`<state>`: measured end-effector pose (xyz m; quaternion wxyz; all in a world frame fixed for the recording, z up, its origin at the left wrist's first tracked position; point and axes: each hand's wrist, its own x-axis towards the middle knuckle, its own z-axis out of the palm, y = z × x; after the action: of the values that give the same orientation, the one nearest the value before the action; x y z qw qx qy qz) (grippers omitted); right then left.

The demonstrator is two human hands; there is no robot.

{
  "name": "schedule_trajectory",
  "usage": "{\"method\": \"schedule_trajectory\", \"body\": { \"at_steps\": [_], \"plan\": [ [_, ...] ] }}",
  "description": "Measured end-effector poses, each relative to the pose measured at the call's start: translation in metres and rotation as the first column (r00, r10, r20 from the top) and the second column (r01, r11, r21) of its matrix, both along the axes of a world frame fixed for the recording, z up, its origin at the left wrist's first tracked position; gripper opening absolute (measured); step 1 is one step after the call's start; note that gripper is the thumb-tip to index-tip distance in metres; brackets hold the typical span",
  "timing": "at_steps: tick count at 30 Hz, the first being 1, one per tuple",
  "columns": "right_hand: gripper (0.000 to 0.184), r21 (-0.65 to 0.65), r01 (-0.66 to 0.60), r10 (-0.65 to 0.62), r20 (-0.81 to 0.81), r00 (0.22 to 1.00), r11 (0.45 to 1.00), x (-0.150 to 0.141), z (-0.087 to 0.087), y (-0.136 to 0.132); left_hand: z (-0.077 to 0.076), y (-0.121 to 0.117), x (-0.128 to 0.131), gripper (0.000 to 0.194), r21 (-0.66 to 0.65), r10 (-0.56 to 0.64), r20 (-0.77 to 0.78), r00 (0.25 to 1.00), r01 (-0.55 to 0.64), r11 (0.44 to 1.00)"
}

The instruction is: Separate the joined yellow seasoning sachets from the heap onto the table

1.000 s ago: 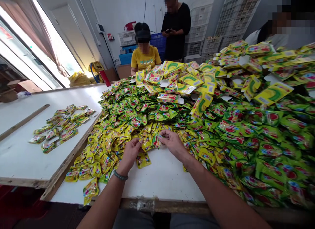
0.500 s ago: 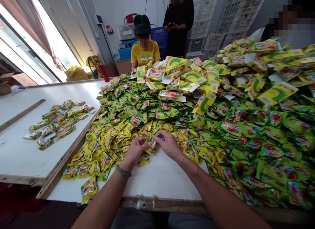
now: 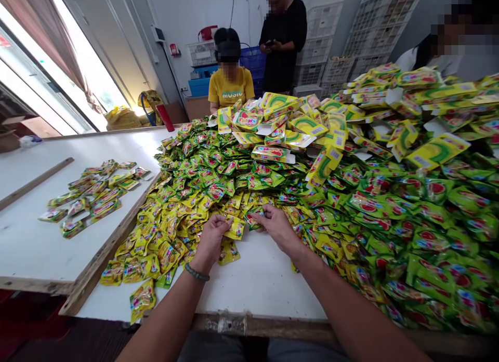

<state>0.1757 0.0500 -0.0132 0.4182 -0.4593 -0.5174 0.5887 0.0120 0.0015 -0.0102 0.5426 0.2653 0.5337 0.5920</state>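
My left hand (image 3: pixel 212 238) pinches a yellow candy packet (image 3: pixel 236 229) by its left end. In my right hand (image 3: pixel 279 230), a green candy packet (image 3: pixel 252 219) with a red fruit picture is gripped between thumb and fingers. The two packets are apart by a small gap, both above the white tabletop (image 3: pixel 257 279). Just beyond my hands lies a heap of yellow packets (image 3: pixel 167 224). Green packets (image 3: pixel 421 211) pile up behind it and to the right.
Flat printed boxes (image 3: pixel 288 123) lie on top of the heap. Several filled boxes (image 3: pixel 97 188) lie on the left table section, past a wooden strip (image 3: pixel 113 245). A person in a yellow shirt (image 3: pixel 232 86) sits opposite; another in black (image 3: pixel 283 45) stands behind. Stacked crates (image 3: pixel 322 35) line the wall.
My hands have moved apart. The packets, held close together before, are now separate, the yellow one in my left hand and the green one in my right.
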Motion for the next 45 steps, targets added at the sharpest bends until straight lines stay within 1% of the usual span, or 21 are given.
{"method": "schedule_trajectory", "body": {
  "at_steps": [2, 4, 9, 11, 14, 15, 18, 21, 23, 25, 27, 30, 32, 33, 35, 37, 38, 40, 41, 43, 45],
  "plan": [
    [0.04, -0.06, -0.071, 0.065, -0.094, 0.993, 0.996, 0.0, 0.0, -0.002, -0.001, 0.001, 0.0, 0.04, 0.041, 0.029, -0.016, 0.999, -0.028, 0.999],
    [0.039, -0.047, -0.106, 0.101, -0.098, 0.99, 0.993, 0.001, 0.0, -0.003, -0.002, 0.002, 0.0, 0.041, 0.072, 0.036, -0.025, 0.999, -0.034, 0.997],
    [0.032, 0.135, -0.008, 0.001, 0.051, 0.999, 0.991, 0.0, -0.001, -0.004, -0.008, 0.004, 0.002, 0.04, 0.095, 0.057, -0.066, 0.996, -0.051, 0.994],
    [0.033, 0.126, -0.002, -0.001, 0.019, 1.0, 0.992, -0.005, 0.0, -0.007, -0.012, 0.005, 0.005, 0.038, 0.117, 0.073, -0.07, 0.995, -0.065, 0.991],
    [0.034, 0.073, 0.003, -0.002, -0.014, 1.0, 0.997, -0.015, -0.002, -0.013, -0.011, 0.005, 0.012, 0.037, 0.131, 0.082, -0.005, 0.997, -0.08, 0.988],
    [0.034, 0.09, 0.016, -0.018, 0.021, 1.0, 0.996, -0.018, -0.003, -0.014, -0.01, 0.004, 0.015, 0.037, 0.134, 0.084, 0.029, 0.996, -0.087, 0.987],
    [0.029, 0.221, 0.046, -0.092, 0.205, 0.974, 0.974, -0.021, -0.005, -0.014, -0.001, 0.0, 0.019, 0.035, 0.14, 0.074, 0.101, 0.992, -0.088, 0.986],
    [0.023, 0.276, -0.001, -0.088, 0.313, 0.946, 0.961, -0.019, -0.005, -0.014, 0.004, -0.002, 0.017, 0.039, 0.128, 0.018, 0.116, 0.993, -0.033, 0.991],
    [0.021, 0.24, -0.076, 0.008, 0.273, 0.962, 0.968, -0.016, -0.004, -0.013, 0.004, -0.001, 0.012, 0.044, 0.1, 0.0, 0.118, 0.993, -0.012, 0.995],
    [0.023, 0.186, -0.155, 0.128, 0.148, 0.981, 0.97, -0.014, -0.003, -0.012, 0.003, 0.0, 0.008, 0.045, 0.07, 0.003, 0.126, 0.992, -0.012, 0.997],
    [0.032, 0.123, -0.158, 0.154, 0.044, 0.987, 0.98, -0.013, -0.002, -0.011, 0.003, 0.001, 0.006, 0.041, 0.066, 0.006, 0.132, 0.991, -0.015, 0.998],
    [0.054, -0.009, -0.153, 0.153, 0.006, 0.988, 0.988, -0.015, 0.001, -0.014, 0.004, 0.001, 0.006, 0.037, 0.095, -0.013, 0.082, 0.997, 0.005, 0.995],
    [0.049, -0.075, -0.231, 0.231, -0.017, 0.973, 0.97, -0.016, 0.003, -0.016, 0.005, -0.001, 0.009, 0.034, 0.107, -0.027, 0.009, 1.0, 0.026, 0.994],
    [0.042, -0.082, -0.261, 0.26, -0.019, 0.965, 0.962, -0.017, 0.004, -0.017, 0.006, -0.002, 0.01, 0.032, 0.109, -0.029, -0.028, 0.999, 0.032, 0.993],
    [0.031, -0.045, -0.252, 0.253, 0.017, 0.967, 0.967, -0.016, 0.006, -0.018, 0.009, -0.002, 0.011, 0.029, 0.116, -0.04, -0.094, 0.995, 0.05, 0.992],
    [0.026, 0.045, -0.207, 0.203, 0.077, 0.976, 0.977, -0.014, 0.008, -0.018, 0.019, 0.001, 0.011, 0.028, 0.12, -0.104, -0.165, 0.981, 0.124, 0.985],
    [0.024, 0.1, -0.184, 0.174, 0.103, 0.979, 0.978, -0.012, 0.01, -0.017, 0.028, 0.005, 0.01, 0.029, 0.116, -0.144, -0.215, 0.966, 0.172, 0.978],
    [0.02, 0.213, -0.126, 0.093, 0.16, 0.983, 0.969, -0.009, 0.013, -0.015, 0.052, 0.017, 0.007, 0.031, 0.105, -0.182, -0.353, 0.918, 0.232, 0.967],
    [0.018, 0.256, -0.093, 0.045, 0.189, 0.981, 0.962, -0.008, 0.015, -0.014, 0.067, 0.027, 0.005, 0.032, 0.116, -0.153, -0.434, 0.888, 0.223, 0.968],
    [0.016, 0.297, -0.043, -0.031, 0.24, 0.97, 0.954, -0.007, 0.017, -0.013, 0.098, 0.054, 0.001, 0.034, 0.198, 0.004, -0.577, 0.817, 0.135, 0.971],
    [0.014, 0.309, -0.022, -0.063, 0.26, 0.963, 0.951, -0.007, 0.017, -0.012, 0.126, 0.089, 0.002, 0.033, 0.314, 0.161, -0.616, 0.771, 0.053, 0.948]
  ]
}}
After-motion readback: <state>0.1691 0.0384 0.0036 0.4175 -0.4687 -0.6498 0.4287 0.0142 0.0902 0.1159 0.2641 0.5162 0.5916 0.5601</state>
